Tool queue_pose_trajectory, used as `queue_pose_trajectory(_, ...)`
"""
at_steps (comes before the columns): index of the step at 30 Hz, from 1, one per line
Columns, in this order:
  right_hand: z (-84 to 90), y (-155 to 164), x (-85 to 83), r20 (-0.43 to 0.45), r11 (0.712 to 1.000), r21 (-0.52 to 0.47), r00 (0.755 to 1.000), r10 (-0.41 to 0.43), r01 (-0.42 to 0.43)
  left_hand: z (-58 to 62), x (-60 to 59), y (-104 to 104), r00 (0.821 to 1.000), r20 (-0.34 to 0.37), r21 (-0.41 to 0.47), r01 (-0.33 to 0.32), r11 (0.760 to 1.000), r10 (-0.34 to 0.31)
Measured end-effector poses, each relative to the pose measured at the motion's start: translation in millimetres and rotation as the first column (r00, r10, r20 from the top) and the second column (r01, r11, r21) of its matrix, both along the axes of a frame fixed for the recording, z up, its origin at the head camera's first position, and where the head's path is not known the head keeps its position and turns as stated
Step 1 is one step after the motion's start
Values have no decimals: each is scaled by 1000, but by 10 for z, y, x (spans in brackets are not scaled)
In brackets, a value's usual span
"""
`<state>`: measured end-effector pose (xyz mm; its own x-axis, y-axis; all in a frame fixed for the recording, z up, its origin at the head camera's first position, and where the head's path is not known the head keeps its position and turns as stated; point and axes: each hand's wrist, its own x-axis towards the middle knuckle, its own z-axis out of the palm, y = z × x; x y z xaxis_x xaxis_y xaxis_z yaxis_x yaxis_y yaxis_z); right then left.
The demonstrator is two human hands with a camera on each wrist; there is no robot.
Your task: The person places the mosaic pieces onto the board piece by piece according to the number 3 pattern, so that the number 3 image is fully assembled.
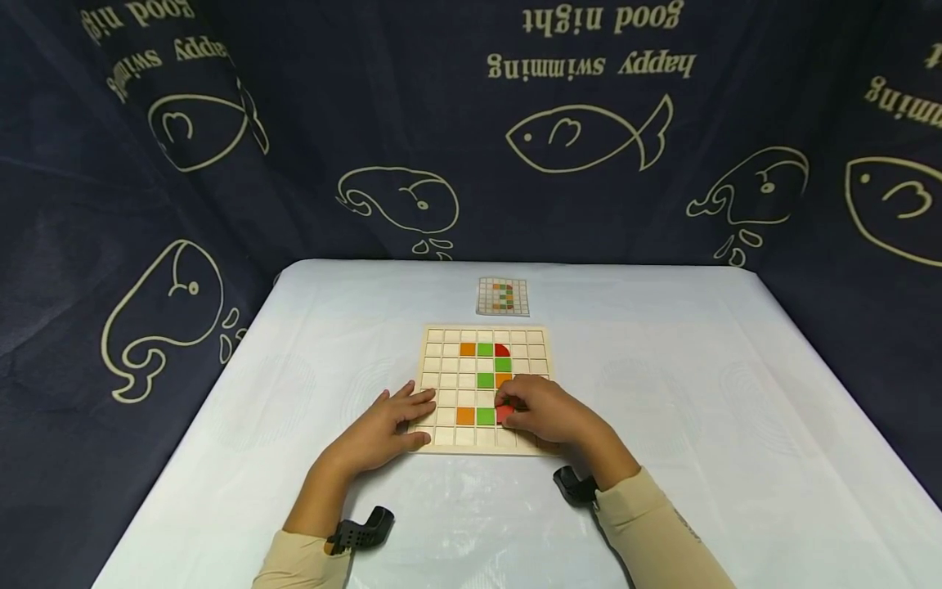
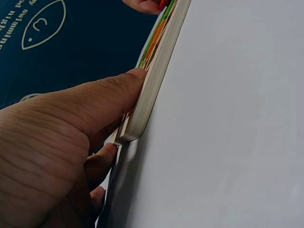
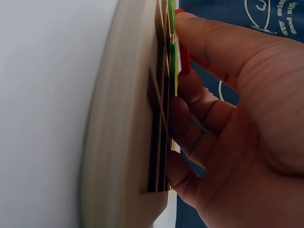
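Note:
A wooden grid board (image 1: 445,364) lies flat on the white table. My left hand (image 1: 383,433) rests at its left edge with fingers spread; in the left wrist view the thumb (image 2: 114,97) lies on the rim. Over the lower middle of the grid, my right hand (image 1: 548,409) pinches a red tile (image 3: 185,61) between thumb and forefinger, just right of a green tile (image 1: 486,416) and an orange tile (image 1: 465,416). Higher up sit a red quarter-round tile (image 1: 502,351) and several more green and orange ones. The right hand partly hides the grid's right side.
Behind the board lies a small pattern card (image 1: 503,307) showing coloured squares on a grid. A dark blue curtain (image 1: 412,82) with fish and whale drawings hangs beyond the table (image 1: 662,352). Black wrist cameras (image 1: 364,532) sit on both wrists.

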<state>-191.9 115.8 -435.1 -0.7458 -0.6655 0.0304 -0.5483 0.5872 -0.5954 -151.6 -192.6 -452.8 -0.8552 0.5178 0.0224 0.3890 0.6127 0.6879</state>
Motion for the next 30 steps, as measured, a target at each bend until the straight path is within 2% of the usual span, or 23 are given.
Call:
queue_pose_trajectory(11, 10, -14, 24, 2, 1000, 19, 1000, -22, 22, 9, 7, -4, 1000, 2, -1, 0, 1000, 0)
queue_pose_trajectory(30, 20, 2, 41, -21, 1000, 26, 1000, -7, 7, 21, 18, 3, 1000, 2, 4, -1, 1000, 1)
